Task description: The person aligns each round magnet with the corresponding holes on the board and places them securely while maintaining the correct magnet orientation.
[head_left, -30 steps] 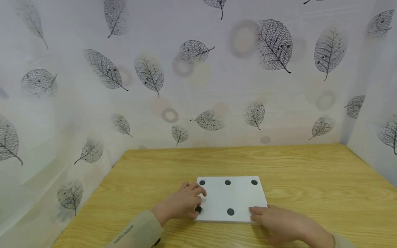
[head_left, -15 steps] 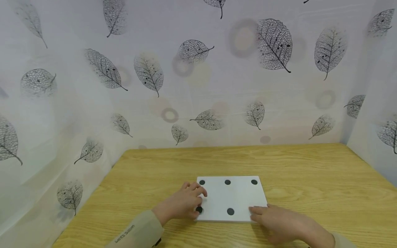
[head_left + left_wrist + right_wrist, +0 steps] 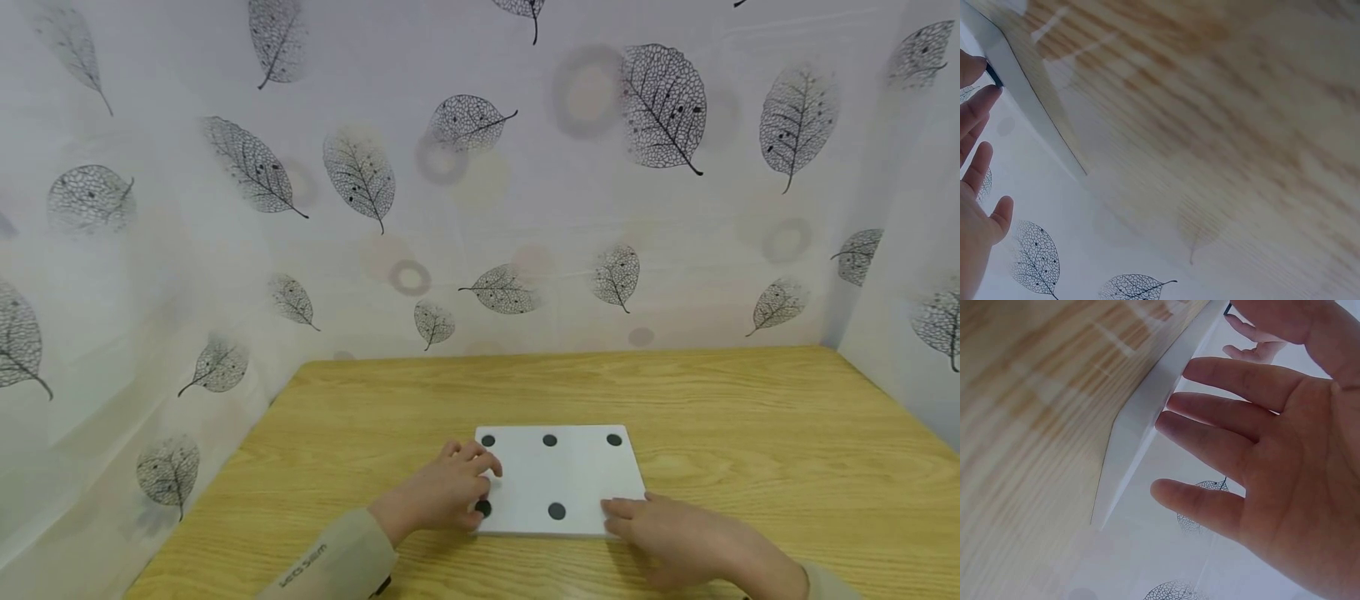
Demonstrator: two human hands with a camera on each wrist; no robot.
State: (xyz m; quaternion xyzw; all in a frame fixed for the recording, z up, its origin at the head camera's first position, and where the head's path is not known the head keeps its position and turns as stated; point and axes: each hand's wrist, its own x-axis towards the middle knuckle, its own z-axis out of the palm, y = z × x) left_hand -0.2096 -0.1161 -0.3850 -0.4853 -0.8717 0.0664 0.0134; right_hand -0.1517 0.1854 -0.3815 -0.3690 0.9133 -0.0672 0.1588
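A white rectangular board (image 3: pixel 570 475) with dark round spots lies flat on the wooden table. At its near left corner my left hand (image 3: pixel 442 492) pinches a black disc (image 3: pixel 483 508) between thumb and index finger; the other fingers are spread over the board's left side. The left wrist view also shows the black disc (image 3: pixel 994 74) edge-on between the thumb and fingertip. My right hand (image 3: pixel 675 537) lies at the near right corner, fingertips resting on the board. In the right wrist view its fingers (image 3: pixel 1222 434) are straight. It covers that corner, so I cannot tell what is beneath.
Three dark round spots (image 3: pixel 550 440) line the board's far edge, and another dark spot (image 3: pixel 557 511) is at the middle of its near edge. The wood-grain table (image 3: pixel 750 417) extends around it. Leaf-patterned sheeting (image 3: pixel 525 208) stands behind and at both sides.
The black disc under my left hand has shifted very slightly to the right. My right hand and the board stay practically in place.
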